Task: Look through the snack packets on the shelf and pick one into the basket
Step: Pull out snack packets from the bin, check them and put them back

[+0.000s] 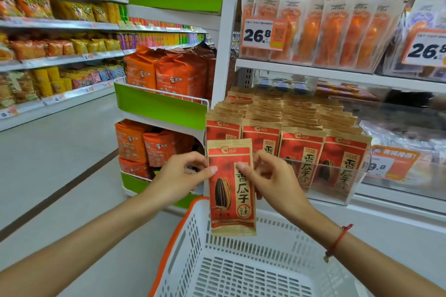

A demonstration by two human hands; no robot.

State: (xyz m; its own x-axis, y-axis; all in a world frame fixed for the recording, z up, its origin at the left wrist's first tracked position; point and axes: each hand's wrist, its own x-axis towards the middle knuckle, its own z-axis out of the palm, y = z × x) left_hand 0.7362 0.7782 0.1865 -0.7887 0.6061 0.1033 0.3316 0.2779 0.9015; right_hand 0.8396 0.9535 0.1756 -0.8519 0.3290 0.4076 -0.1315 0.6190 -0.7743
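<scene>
Both hands pinch the red sunflower-seed packet (231, 185) upright above the white basket's (241, 270) far rim, left hand (179, 178) gripping its left edge, right hand (270, 178) its right edge.

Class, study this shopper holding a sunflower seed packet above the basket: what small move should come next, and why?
Probably lower the packet and let go. The left hand and right hand pinch its upper part, it hangs upright over the far rim of the white basket, and nothing shows inside the basket yet.
</scene>
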